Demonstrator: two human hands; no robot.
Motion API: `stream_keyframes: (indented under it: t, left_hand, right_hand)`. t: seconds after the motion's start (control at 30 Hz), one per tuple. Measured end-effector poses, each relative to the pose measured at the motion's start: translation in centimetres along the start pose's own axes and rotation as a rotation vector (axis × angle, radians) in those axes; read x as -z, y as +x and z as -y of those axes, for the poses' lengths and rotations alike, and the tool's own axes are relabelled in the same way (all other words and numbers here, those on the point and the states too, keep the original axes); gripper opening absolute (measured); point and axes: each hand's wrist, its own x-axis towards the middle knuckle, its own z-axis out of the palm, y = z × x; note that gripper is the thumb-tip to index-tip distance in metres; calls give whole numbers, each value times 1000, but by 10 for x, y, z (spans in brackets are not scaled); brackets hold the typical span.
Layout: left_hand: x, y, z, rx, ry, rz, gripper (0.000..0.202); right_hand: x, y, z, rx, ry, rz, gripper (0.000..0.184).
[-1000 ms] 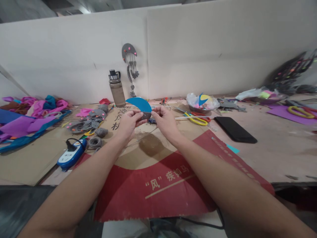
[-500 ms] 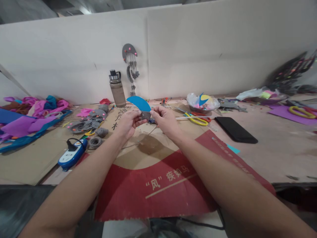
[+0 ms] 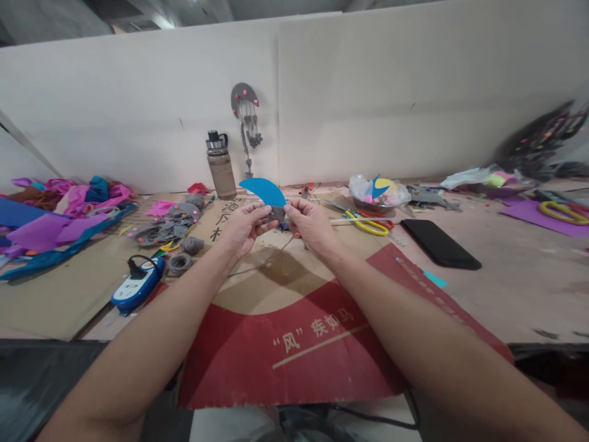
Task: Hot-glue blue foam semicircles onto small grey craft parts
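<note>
Both my hands are raised over the middle of the table, fingertips meeting. My left hand (image 3: 243, 226) pinches a blue crescent-shaped felt piece (image 3: 263, 189) that sticks up and left from my fingers. A small grey felt piece (image 3: 277, 213) sits between the two hands. My right hand (image 3: 309, 223) is closed in a pinch at that grey piece, and a thin thread hangs down from it toward the cardboard. Below the hands lies a red and tan cardboard sheet (image 3: 294, 344) with printed characters.
A water bottle (image 3: 220, 164) and a grey hanging mobile (image 3: 246, 123) stand at the back wall. Grey felt cut-outs (image 3: 161, 230), thread coils (image 3: 180, 263) and a blue power strip (image 3: 137, 285) lie left. Yellow scissors (image 3: 367, 224), a bowl of pompoms (image 3: 378, 191) and a black phone (image 3: 439, 243) lie right.
The hands have stayed together at the same spot; the blue crescent has tilted slightly and the view has shifted a little.
</note>
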Motion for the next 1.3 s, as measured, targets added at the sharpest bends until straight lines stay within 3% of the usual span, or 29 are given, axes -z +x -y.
stream_keyframes:
  t: [0.27,0.47,0.6,0.7,0.93,1.3]
  left_hand:
    - [3,0,-4,61,-32,120,7]
    - [6,6,9,-51,77,-13,10]
    - [9,7,6,-147,49,-93,11]
    - [11,8,3,-171,55,-131,11]
    - [9,5,3,-160,72,-125,9]
    - [6,4,3,-83,43,-58,7]
  right_hand:
    - [-8,-8,12,68,107,74,23]
    - [-7,-6,5,-81,-121,-53,15]
    - [-11,-9,5,-143,-185,-83,29]
    - [-9,-8,3,-158,-205,-111,27]
    - [-5,-8,10,-55,-230,-110,21]
    - [-6,-8,12,-42,-81,-129,20]
